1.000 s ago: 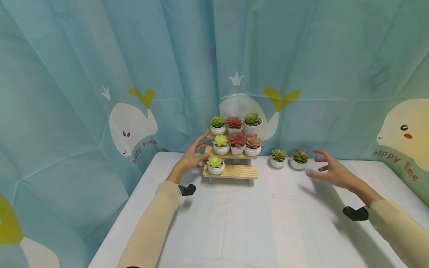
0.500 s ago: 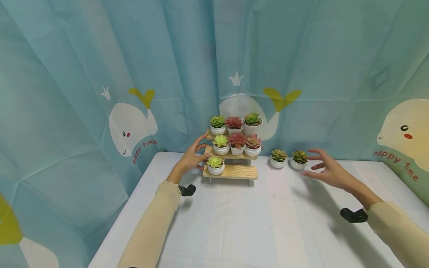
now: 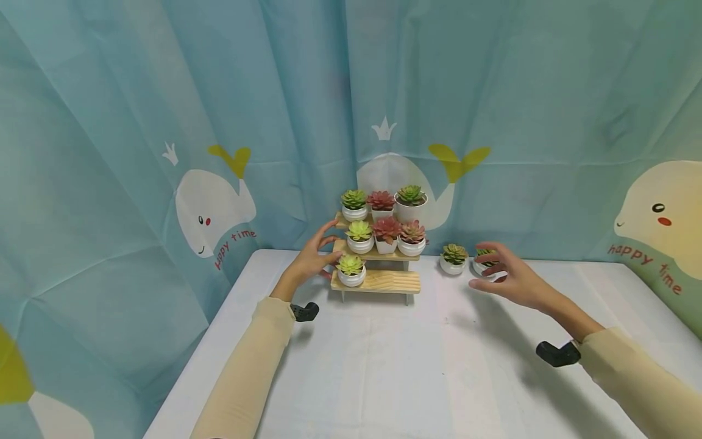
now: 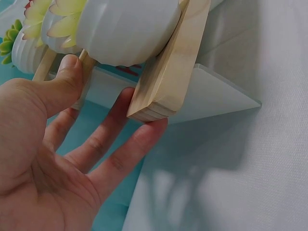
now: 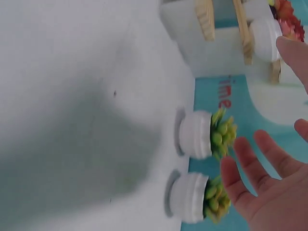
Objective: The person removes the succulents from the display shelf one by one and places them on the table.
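My left hand (image 3: 309,262) is at the left end of a three-tier wooden plant stand (image 3: 392,281). In the left wrist view, its thumb lies at the middle plank and two fingertips touch the end of the bottom plank (image 4: 168,77). A yellow-green succulent in a white pot (image 3: 351,271) sits at the left of the bottom tier. My right hand (image 3: 515,280) hovers over the table, fingers spread and holding nothing. It partly hides the right one of two green potted succulents; the left one (image 3: 453,259) shows fully. In the right wrist view, fingertips overlap the leaves of both pots (image 5: 195,134).
The upper two tiers carry several green and red potted succulents (image 3: 386,235). A white cloth covers the table (image 3: 406,366). Right behind it hangs a blue curtain (image 3: 296,110) printed with whales.
My right hand has moved left, from beside the right-hand succulent to in front of it. The left hand stays at the stand, and the pots stand where they were.
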The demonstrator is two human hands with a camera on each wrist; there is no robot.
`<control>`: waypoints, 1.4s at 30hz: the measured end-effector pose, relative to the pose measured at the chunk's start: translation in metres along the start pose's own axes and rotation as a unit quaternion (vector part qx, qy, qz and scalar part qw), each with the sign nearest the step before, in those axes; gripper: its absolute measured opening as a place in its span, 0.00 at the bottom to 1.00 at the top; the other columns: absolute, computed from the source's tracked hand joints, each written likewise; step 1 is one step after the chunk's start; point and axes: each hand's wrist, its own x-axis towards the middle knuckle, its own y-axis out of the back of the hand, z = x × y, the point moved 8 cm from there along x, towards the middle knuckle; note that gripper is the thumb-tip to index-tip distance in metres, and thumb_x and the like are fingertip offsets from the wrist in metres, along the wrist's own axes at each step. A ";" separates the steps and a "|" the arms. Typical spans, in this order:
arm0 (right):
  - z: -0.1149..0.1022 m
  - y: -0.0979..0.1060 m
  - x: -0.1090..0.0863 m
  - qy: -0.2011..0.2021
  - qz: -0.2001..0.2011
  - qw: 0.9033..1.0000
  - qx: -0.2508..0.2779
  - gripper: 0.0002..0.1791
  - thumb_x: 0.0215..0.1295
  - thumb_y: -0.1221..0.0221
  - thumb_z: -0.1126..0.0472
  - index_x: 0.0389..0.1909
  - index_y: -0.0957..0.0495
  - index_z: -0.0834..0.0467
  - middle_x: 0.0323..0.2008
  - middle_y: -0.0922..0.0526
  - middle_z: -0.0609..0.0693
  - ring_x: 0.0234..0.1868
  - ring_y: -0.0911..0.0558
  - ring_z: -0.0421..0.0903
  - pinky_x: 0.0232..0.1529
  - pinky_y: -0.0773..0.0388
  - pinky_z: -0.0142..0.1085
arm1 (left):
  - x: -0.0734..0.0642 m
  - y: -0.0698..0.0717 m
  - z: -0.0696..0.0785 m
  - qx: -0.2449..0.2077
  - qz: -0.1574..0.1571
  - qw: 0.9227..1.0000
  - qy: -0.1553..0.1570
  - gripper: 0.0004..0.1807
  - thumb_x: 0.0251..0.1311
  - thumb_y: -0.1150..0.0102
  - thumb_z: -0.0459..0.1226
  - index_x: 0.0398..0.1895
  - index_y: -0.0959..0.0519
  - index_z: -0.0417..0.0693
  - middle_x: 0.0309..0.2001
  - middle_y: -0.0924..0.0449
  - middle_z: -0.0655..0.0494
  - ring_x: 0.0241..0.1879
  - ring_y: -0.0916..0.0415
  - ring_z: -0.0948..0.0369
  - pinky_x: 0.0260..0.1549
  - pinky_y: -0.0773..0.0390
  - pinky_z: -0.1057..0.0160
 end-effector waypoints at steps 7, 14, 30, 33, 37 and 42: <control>-0.015 -0.017 0.012 0.019 0.002 1.000 0.014 0.43 0.65 0.28 0.54 0.75 0.40 0.55 0.62 0.24 0.65 0.54 0.19 0.58 0.45 0.18 0.34 | 0.000 0.001 -0.001 -0.005 0.007 1.000 0.006 0.44 0.72 0.39 0.33 0.80 0.47 0.81 0.77 0.41 0.47 0.45 0.16 0.45 0.34 0.17 0.32; -0.032 -0.036 0.023 0.031 -0.008 0.999 0.029 0.42 0.63 0.27 0.55 0.73 0.38 0.55 0.59 0.22 0.60 0.52 0.18 0.56 0.45 0.18 0.41 | 0.000 0.003 -0.002 -0.002 0.012 1.000 0.010 0.44 0.72 0.39 0.33 0.79 0.47 0.82 0.76 0.39 0.48 0.44 0.16 0.47 0.32 0.15 0.37; -0.062 -0.081 0.042 0.062 -0.023 0.994 0.085 0.42 0.62 0.26 0.56 0.74 0.36 0.53 0.60 0.22 0.58 0.54 0.19 0.58 0.48 0.21 0.50 | 0.000 0.002 0.000 -0.001 0.003 1.000 0.000 0.44 0.72 0.39 0.33 0.80 0.48 0.80 0.76 0.40 0.47 0.42 0.16 0.48 0.34 0.16 0.34; -0.069 -0.091 0.045 0.068 -0.029 0.993 0.093 0.42 0.62 0.26 0.56 0.74 0.37 0.54 0.60 0.22 0.59 0.54 0.19 0.59 0.47 0.22 0.50 | 0.000 0.001 0.000 -0.004 0.001 1.000 -0.001 0.44 0.72 0.39 0.33 0.81 0.48 0.79 0.76 0.40 0.46 0.46 0.17 0.45 0.35 0.17 0.32; -0.076 -0.103 0.051 0.082 -0.036 0.991 0.097 0.42 0.63 0.27 0.56 0.74 0.37 0.56 0.60 0.21 0.58 0.53 0.19 0.58 0.46 0.21 0.50 | 0.000 0.000 0.001 -0.002 0.001 1.000 -0.002 0.45 0.72 0.40 0.32 0.81 0.48 0.78 0.77 0.40 0.46 0.50 0.18 0.43 0.35 0.17 0.31; -0.081 -0.116 0.058 0.081 -0.037 0.990 0.111 0.42 0.62 0.26 0.56 0.74 0.36 0.57 0.59 0.21 0.57 0.53 0.18 0.57 0.48 0.18 0.47 | -0.001 -0.001 0.002 0.000 0.001 1.000 -0.006 0.45 0.72 0.40 0.32 0.81 0.49 0.77 0.77 0.40 0.46 0.48 0.17 0.43 0.35 0.18 0.30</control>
